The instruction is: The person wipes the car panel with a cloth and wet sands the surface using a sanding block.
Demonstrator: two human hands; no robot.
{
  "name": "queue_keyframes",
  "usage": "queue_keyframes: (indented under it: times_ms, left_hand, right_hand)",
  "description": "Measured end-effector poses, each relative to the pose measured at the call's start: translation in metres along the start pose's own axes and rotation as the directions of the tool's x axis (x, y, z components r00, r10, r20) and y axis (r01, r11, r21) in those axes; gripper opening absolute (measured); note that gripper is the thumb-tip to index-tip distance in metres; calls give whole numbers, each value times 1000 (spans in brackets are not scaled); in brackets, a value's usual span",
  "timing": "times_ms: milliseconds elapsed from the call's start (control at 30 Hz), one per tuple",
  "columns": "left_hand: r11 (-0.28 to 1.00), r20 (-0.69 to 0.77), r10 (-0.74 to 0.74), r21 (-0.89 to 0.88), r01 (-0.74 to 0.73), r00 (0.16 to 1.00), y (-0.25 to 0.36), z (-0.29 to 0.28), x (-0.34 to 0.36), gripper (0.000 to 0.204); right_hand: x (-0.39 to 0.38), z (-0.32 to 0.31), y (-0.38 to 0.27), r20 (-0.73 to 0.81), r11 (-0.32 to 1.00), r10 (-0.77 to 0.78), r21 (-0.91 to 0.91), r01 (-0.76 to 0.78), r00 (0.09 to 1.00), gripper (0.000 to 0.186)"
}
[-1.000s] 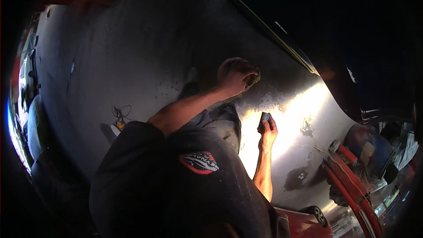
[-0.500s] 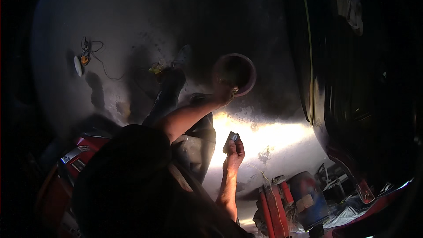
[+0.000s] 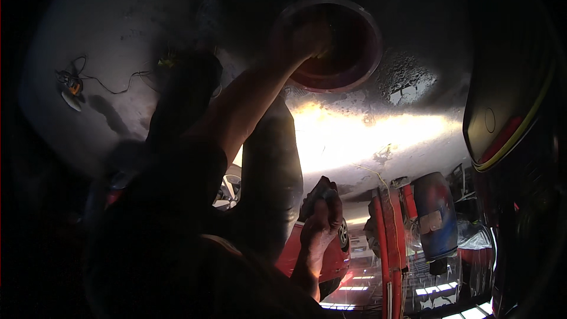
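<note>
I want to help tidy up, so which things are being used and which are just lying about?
Seem in use:
round tub, left hand inside it
small dark block, held in the right hand

Seem just about:
corded orange tool on the floor
blue barrel
red car

Round, reddish bucket (image 3: 370,53), open top up, on the floor (image 3: 354,136); small dark block (image 3: 317,192), tilted, held in the right hand (image 3: 323,218)

The bare left grip (image 3: 313,38) is inside a round, dull-reddish bucket (image 3: 336,85); the bare right grip (image 3: 323,215) holds a small, dark, angular block (image 3: 316,194).
</note>
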State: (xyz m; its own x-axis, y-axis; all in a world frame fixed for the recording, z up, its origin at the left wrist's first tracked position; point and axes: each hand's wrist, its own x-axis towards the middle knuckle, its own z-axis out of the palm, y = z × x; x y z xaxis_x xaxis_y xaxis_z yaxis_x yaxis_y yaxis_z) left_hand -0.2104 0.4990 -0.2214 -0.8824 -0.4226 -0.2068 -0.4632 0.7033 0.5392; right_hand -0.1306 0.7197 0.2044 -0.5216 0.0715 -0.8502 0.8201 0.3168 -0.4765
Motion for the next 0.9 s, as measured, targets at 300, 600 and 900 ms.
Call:
queue_keyframes:
  times_ms: [300,600,900]
  left_hand:
    - [967,633,-162,-51,250,757,14,-58,17,32]
    - [989,-159,-111,-110,94,981,-153,-316,-137,40]
    - [509,-170,-794,341,791,584,-258,-458,-407,33]
  right_hand:
    - [-21,10,-16,-40,990,81,-111,-85,996,47]
    - [-49,50,-88,124,876,-145,-445,186,982,22]
    - [-103,69,-151,293,876,-303,-289,386,907,27]
